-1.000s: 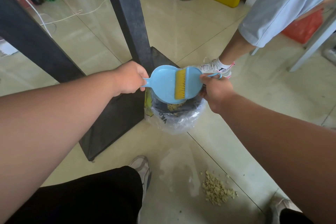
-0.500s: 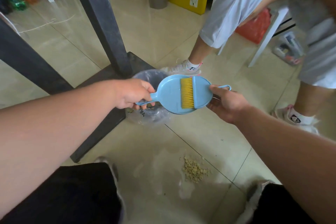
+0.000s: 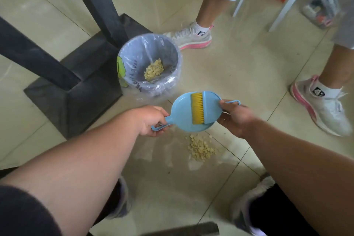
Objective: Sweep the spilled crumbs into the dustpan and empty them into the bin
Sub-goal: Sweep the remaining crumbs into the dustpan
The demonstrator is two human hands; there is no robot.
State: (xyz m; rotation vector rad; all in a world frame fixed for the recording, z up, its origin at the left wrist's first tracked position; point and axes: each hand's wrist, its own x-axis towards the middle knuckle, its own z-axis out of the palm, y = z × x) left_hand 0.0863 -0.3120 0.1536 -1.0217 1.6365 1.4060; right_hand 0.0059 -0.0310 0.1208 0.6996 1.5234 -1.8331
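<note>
My left hand [image 3: 151, 119] grips the handle of a light blue dustpan [image 3: 182, 115], held level above the floor. My right hand [image 3: 234, 118] holds a small blue brush [image 3: 208, 108] with yellow bristles, which lies across the pan. A pile of pale crumbs [image 3: 201, 147] lies on the tiled floor just below and in front of the pan. Beyond the pan stands a small grey bin [image 3: 172, 51] lined with clear plastic, with crumbs on its bottom.
A black table leg and its flat base [image 3: 76, 82] stand left of the bin. Another person's legs and white-and-pink shoes [image 3: 191, 37] are behind the bin and at the right. A white chair leg [image 3: 285, 4] and a red object are at the top right. My own shoes are near the bottom.
The dustpan and brush have come away from above the bin toward me and down, now over the crumb pile. The bin's inside, hidden before, shows crumbs. My view tilted downward.
</note>
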